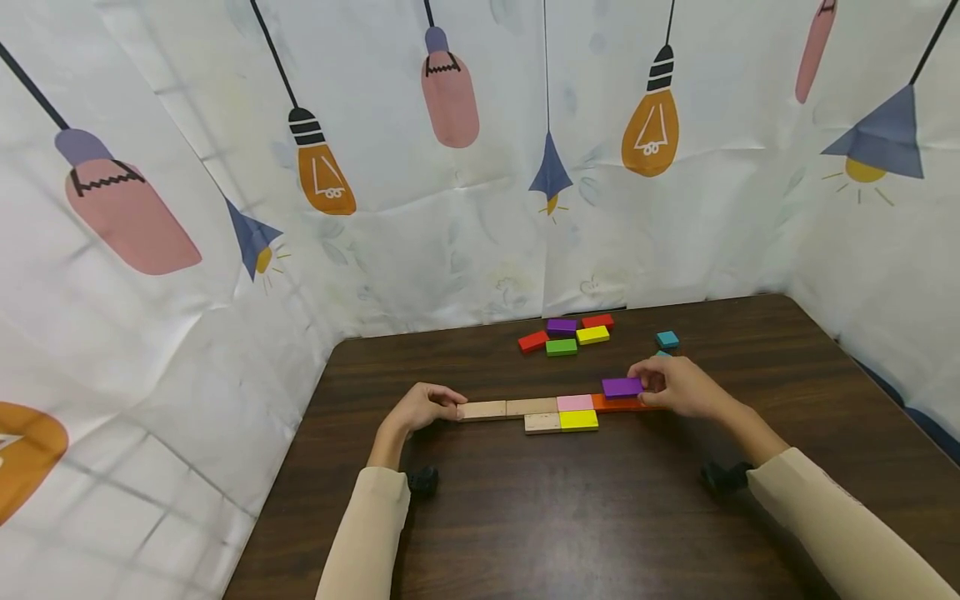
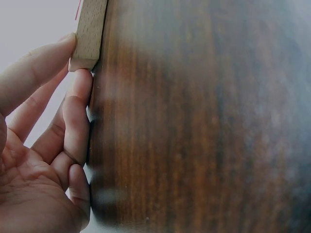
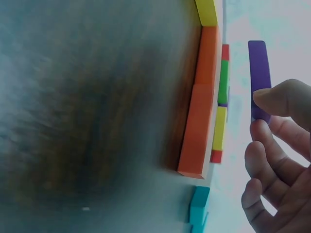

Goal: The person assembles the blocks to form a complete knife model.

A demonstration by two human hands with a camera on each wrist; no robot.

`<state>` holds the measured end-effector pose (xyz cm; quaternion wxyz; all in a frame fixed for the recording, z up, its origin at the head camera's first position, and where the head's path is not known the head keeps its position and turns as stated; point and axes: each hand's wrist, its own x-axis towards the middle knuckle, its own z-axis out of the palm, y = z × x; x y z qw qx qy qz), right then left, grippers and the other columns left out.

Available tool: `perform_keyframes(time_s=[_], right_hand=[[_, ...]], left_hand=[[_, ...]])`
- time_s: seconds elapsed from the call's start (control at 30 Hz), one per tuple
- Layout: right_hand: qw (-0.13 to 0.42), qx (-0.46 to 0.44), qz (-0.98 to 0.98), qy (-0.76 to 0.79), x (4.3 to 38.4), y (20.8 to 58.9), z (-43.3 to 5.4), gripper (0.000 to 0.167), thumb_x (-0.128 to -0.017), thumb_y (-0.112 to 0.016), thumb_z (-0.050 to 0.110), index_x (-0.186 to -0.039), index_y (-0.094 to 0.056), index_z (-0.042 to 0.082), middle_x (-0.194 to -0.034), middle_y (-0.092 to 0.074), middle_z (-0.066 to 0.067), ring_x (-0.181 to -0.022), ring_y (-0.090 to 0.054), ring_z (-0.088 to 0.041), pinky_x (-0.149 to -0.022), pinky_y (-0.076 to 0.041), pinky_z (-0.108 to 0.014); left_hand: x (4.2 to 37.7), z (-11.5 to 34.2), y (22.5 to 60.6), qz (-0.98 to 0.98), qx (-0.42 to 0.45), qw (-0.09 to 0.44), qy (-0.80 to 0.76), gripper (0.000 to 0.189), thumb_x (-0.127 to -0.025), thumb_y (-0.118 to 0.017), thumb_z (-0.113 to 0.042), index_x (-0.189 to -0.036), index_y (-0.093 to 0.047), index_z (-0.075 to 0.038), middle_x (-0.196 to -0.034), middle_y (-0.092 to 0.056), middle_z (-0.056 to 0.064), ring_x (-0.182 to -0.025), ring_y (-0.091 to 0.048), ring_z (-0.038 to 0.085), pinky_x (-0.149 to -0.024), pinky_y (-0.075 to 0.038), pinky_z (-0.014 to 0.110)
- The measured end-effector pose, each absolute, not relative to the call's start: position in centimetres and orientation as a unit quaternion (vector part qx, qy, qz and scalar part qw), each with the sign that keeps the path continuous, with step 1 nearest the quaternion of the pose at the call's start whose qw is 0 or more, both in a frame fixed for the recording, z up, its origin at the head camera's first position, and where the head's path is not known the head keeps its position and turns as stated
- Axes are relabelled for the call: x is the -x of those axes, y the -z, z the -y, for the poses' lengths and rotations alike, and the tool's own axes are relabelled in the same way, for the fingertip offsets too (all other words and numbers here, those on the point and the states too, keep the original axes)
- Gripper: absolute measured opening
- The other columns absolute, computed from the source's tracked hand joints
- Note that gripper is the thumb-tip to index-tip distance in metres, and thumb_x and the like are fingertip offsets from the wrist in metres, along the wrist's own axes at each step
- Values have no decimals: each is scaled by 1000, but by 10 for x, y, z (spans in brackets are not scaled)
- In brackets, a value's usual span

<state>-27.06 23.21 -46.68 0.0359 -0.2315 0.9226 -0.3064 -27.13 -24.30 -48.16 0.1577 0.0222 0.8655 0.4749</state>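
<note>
My right hand [image 1: 686,387] pinches a purple block [image 1: 621,387] by its right end. The right wrist view shows the purple block [image 3: 259,73] held above the table, thumb on one face and fingertips at its end. Below it lie two orange blocks [image 3: 198,131], end to end. They continue a row with a pink block [image 1: 574,403] and two plain wooden blocks [image 1: 482,409]. At the row's left end, my left hand [image 1: 415,410] holds the outermost wooden block [image 2: 90,36] between thumb and fingers. In front lie a short wooden block [image 1: 542,423] and a yellow block [image 1: 579,421], side by side.
Toward the back of the brown table [image 1: 480,517] several loose blocks lie together, among them a green block [image 1: 561,347] and a red block [image 1: 533,341]. Blue blocks [image 1: 667,339] are just behind my right hand. A patterned cloth [image 1: 495,233] hangs around the table.
</note>
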Motion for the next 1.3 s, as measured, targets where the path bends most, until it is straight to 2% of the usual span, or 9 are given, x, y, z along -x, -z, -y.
perform_keyframes(time_s=[0.27,0.47,1.3], right_hand=[[40,249,-920,300,254,475,-236,28,-88,-80,13,-114,-72,11,-89,-64,5,-81,-56,-10,-70,-51,-23],[47,255,-917,302,247,479,-236,30,-87,-80,13,-116,-73,12,-88,-61,5,-79,-53,-9,-67,-47,-23],[63,247,-925,282,244,485,-226,28,-84,-83,13,-109,-72,11,-82,-59,7,-72,-50,-7,-65,-42,-23]], left_hand=[[271,243,482,-869,-21,154,-469,17,-89,-81,-14,-106,-81,-13,-88,-72,6,-84,-63,21,-85,-49,37],[272,244,484,-870,-21,152,-468,18,-89,-80,-15,-107,-81,-13,-88,-72,7,-83,-64,22,-86,-50,38],[270,243,482,-870,-20,150,-470,19,-88,-82,-15,-107,-81,-11,-90,-72,9,-84,-63,22,-86,-49,38]])
